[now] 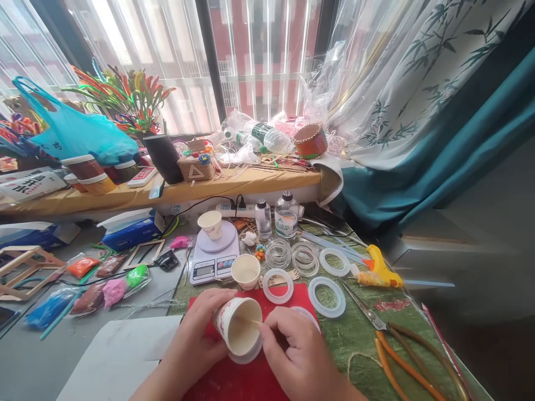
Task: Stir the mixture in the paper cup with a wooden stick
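**Stick in tilted cup, one hand on each**

Left hand (204,326) is wrapped on the left side of the paper cup (223,323), thumb low, fingers round the far side. Cup is held low over the red sheet (234,385), mouth tipped toward the wearer and slightly right. Right grip: right hand (296,345) has thumb and finger pinched on the stick (251,321), just outside the right rim.

Key relation: stick's long axis runs roughly left-right, from the right fingertips over the rim into the cup. Cup opening is directly left of the right hand, so that side is the access. Can't tell the fill level; inside all reads pale.

Around: second cup (246,273) just beyond the held one, third cup (210,224) on the scale (215,266). Near ring (266,286) lies between second cup and right hand; another ring (312,297) to its right. Pale round piece (251,358) shows under the held cup, crowding below. Scissors (376,322) and glue gun (378,271) sit well right on the worktop (345,340), clear of both hands.
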